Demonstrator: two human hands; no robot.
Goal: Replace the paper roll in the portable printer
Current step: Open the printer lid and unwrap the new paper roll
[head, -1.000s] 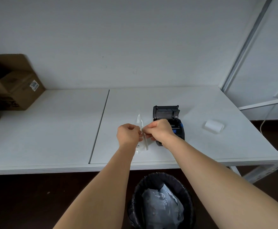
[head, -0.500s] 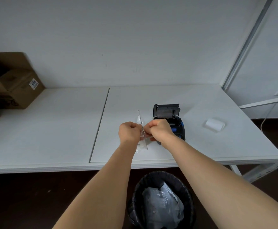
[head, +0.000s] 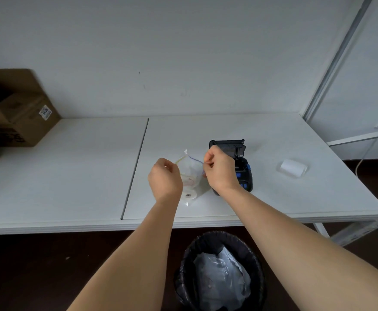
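Left hand [head: 165, 178]: fingers pinch the left lip of a clear zip bag [head: 191, 173].
Right hand [head: 220, 169]: fingers pinch the bag's right lip; the mouth is spread between the 2 hands.
Paper roll [head: 189, 194]: white, at the bottom of the bag, above the white table [head: 71, 176].
Printer [head: 239, 167]: black, lid raised, just right of the right hand.
Second roll [head: 292, 168]: on the table, well right of the printer.
Bin [head: 220, 272]: black, lined, below the table edge.
Cardboard box [head: 13, 113]: far left.

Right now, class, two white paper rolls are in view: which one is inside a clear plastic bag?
The white paper roll between the hands, inside the clear plastic bag they are pulling open. The other roll lies bare on the white table's right side.
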